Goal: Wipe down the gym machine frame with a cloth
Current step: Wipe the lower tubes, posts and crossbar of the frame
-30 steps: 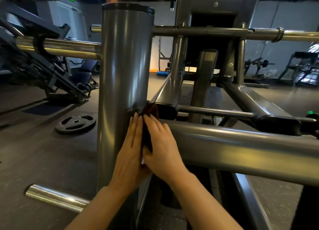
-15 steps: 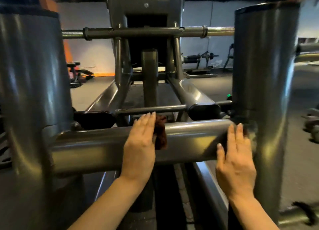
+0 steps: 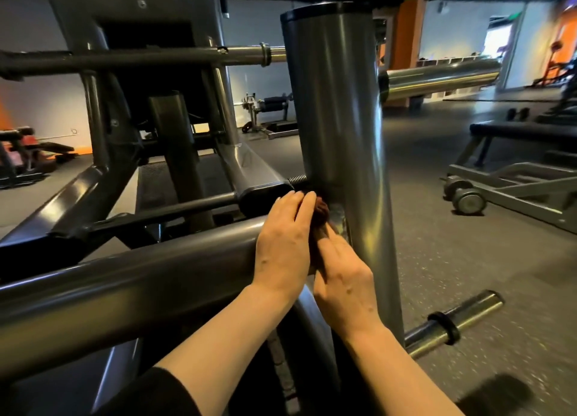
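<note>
Cloth [image 3: 321, 211] pressed by both hands at crossbar-post [image 3: 340, 103] joint.

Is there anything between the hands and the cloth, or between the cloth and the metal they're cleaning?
Nothing visible is in the way. The left hand and right hand both press the dark red cloth straight into the corner where the horizontal bar meets the upright post.

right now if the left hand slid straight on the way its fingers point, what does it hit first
Probably the black bracket just beyond the left hand's fingertips, past the horizontal tube; depth there is unclear.
</note>
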A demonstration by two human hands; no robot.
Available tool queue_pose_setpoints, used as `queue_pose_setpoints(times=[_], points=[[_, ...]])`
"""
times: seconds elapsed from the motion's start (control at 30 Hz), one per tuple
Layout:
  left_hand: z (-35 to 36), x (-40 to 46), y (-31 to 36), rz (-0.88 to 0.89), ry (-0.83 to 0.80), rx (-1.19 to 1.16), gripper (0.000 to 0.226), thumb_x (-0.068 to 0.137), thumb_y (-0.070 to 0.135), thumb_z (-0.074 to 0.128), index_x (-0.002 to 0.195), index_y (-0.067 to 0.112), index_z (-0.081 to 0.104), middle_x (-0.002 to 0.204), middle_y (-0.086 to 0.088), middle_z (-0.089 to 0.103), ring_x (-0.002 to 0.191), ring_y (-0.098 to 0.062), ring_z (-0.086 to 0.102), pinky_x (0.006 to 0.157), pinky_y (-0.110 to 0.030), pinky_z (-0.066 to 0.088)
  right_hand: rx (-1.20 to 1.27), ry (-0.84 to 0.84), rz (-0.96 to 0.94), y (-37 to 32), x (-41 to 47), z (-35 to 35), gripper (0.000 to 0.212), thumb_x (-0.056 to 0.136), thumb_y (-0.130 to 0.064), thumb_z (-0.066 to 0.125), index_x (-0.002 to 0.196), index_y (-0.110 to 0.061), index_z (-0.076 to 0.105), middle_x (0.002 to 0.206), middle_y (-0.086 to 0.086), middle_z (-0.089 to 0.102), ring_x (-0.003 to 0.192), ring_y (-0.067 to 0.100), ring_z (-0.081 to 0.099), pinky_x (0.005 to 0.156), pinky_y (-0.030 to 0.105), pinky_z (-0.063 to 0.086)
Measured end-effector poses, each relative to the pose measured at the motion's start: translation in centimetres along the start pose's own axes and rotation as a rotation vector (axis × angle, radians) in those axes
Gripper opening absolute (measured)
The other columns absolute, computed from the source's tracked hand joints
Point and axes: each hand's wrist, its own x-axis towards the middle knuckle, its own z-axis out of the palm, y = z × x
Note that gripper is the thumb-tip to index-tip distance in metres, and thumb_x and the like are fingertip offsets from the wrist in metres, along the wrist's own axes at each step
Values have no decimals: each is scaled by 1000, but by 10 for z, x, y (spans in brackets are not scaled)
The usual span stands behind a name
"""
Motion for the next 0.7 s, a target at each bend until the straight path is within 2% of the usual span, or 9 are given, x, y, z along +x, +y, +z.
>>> queue_pose_setpoints(times=[0.13, 0.23, 0.3, 0.4, 0.47, 0.53, 0.6, 0.63, 0.7], points=[[0, -3, -2, 69, -26, -47, 51, 80, -1, 70, 129, 9, 58, 130, -12, 58, 127, -30, 51, 109, -42, 41, 73, -25, 73, -8, 4, -12, 57, 78, -10, 45, 133, -14, 57, 130, 2, 62, 115, 20, 60, 93, 30, 51], [3, -10, -4, 159, -78, -114, 65, 73, 0, 76, 134, 7, 54, 139, -14, 53, 135, -31, 43, 116, -44, 28, 261, 63, 291, -9, -6, -21, 61, 80, -16, 49, 141, -17, 48, 131, 1, 61, 118, 15, 58, 100, 35, 49], [-1, -11, -7, 186, -129, -174, 73, 77, 2, 73, 143, 8, 42, 149, -11, 42, 144, -25, 30, 121, -39, 15, 366, 148, 332, -19, -14, -21, 65, 81, -17, 57, 145, -22, 43, 136, 0, 53, 124, 11, 52, 101, 39, 49], [-20, -7, -12, 181, -333, -379, 98, 78, 3, 70, 155, 15, 11, 159, -1, 23, 148, -11, 14, 123, -33, 2, 396, 223, 302, -41, -9, -10, 60, 83, -6, 59, 140, -24, 50, 138, 2, 49, 128, 6, 46, 107, 25, 42], [-36, -7, -16, 152, -467, -506, 110, 78, 2, 71, 155, 26, -4, 161, 7, 13, 148, -6, 7, 122, -29, -4, 433, 259, 347, -50, 3, -4, 60, 80, 3, 61, 134, -21, 57, 133, 2, 51, 124, 6, 49, 105, 22, 42], [-48, -18, -27, 165, -433, -349, 118, 74, 11, 77, 154, 28, -8, 163, 6, 1, 149, -11, -7, 122, -41, -6, 374, 307, 329, -48, 13, -2, 53, 73, 9, 63, 121, -14, 64, 121, 3, 55, 110, 0, 51, 95, 16, 44], [-52, -34, -47, 184, -297, 85, 129, 64, 34, 85, 154, 24, -7, 163, -2, -7, 149, -22, -15, 119, -51, -11, 274, 325, 285, -38, 16, -3, 48, 70, 14, 62, 111, -11, 66, 112, 5, 56, 100, 0, 50, 88, 10, 42], [-54, -42, -55, 174, -278, 266, 133, 59, 39, 87, 154, 19, -4, 163, -8, -4, 149, -28, -12, 119, -50, -10, 226, 326, 283, -32, 15, -4, 48, 69, 15, 59, 109, -11, 66, 111, 6, 55, 100, 5, 51, 88, 11, 42], [-49, -53, -64, 170, -286, 431, 131, 53, 31, 88, 154, 9, 6, 161, -18, 11, 149, -33, 5, 120, -46, 2, 151, 353, 309, -21, 7, -2, 51, 67, 17, 54, 108, -11, 65, 111, 8, 53, 102, 18, 54, 90, 19, 43]])
